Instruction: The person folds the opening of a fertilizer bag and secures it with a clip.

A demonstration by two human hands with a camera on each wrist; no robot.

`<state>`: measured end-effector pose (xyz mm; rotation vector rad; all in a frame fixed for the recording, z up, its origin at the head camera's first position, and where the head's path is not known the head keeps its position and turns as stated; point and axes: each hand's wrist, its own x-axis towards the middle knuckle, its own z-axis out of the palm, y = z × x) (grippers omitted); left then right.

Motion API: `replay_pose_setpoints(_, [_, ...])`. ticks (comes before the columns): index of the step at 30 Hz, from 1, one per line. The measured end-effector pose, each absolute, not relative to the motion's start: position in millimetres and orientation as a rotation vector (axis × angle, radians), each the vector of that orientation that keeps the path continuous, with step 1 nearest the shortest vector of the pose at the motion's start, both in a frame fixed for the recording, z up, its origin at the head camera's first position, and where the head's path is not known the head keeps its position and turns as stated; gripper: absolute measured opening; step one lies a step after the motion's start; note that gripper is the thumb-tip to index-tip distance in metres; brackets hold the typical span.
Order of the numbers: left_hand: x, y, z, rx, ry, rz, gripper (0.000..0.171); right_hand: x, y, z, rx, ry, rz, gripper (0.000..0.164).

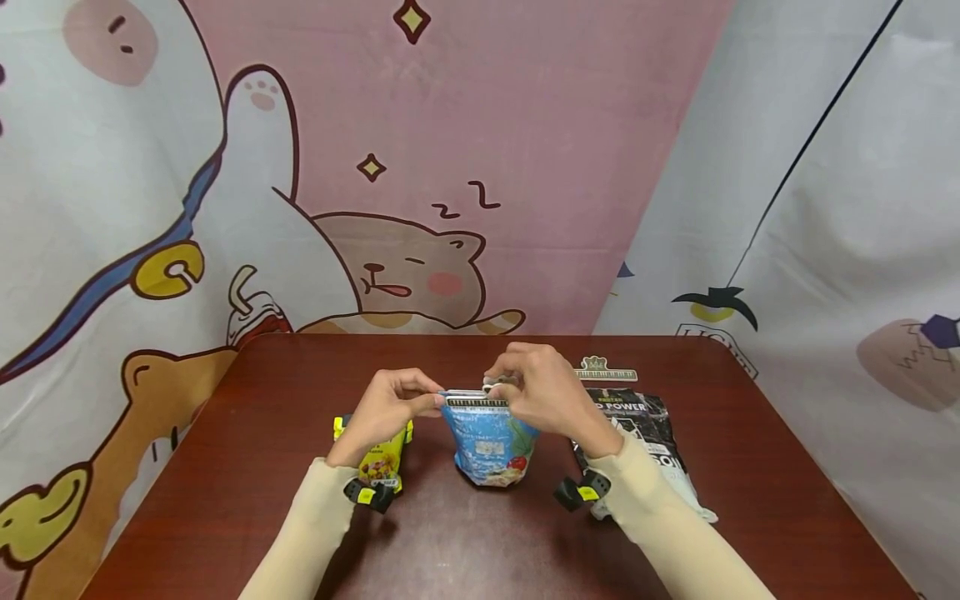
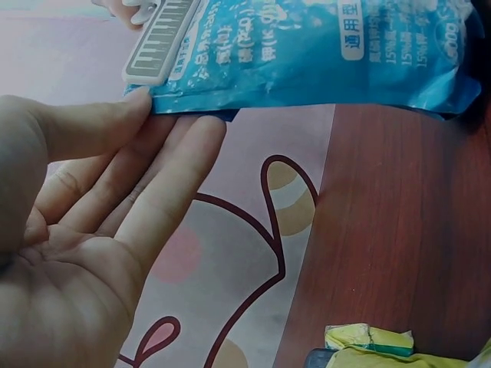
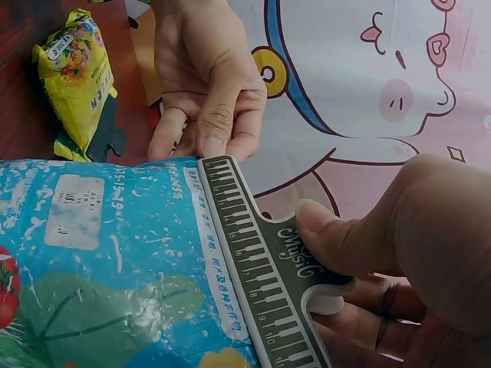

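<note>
A blue bag with vegetable pictures stands on the table between the hands. Along its top edge sits a bag clip with a piano-key pattern and the word Music on its handle. My left hand pinches the top left corner of the bag, thumb on one face and fingers behind, right beside the end of the clip. The handle of the clip is held by my right hand, with the thumb on the near side and the fingers behind it.
To the left lies a yellow bag, partly behind the left wrist. A black and white bag lies on the right under the right forearm. Behind it is a second piano-key clip. A printed cloth hangs behind the table.
</note>
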<state>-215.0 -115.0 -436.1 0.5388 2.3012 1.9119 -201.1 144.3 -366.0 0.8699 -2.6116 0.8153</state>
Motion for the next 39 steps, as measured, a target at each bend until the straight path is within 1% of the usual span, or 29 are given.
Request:
replay_pose_setpoints(5, [-215.7,-114.3,-437.1,0.54,2.313,1.897,0.008,-202.0,147.1,-367.5,0.87,-2.643,0.822,0.008])
replay_pose_setpoints(12, [-215.1,-114.3,-439.1,0.533,2.341,1.876,0.007,-205.6,155.6,-374.2,0.888,-2.708,0.946,0.022])
replay_pose_setpoints(18, [-214.0,-114.4,-443.2,0.55,2.367,1.882,0.008,-206.4,167.7,-385.7,0.809,-2.75,1.095,0.033])
replay_pose_setpoints(25, [-206.9,-112.4,-450.8,0.542,2.4,1.861,0.019,-199.9,184.5,-401.7,0.648,-2.771,1.343,0.031])
replay_pose_setpoints(34, [-198.5,-102.1,-460.1,0.494,2.454,1.906,0.018,-191.4,202.5,-421.5,0.573,-2.642,1.526,0.026])
replay_pose_setpoints(39, [-197.9,-97.6,-463.4,0.444,2.437,2.018,0.019,-185.6,210.1,-431.2,0.398,-2.637,1.539,0.024])
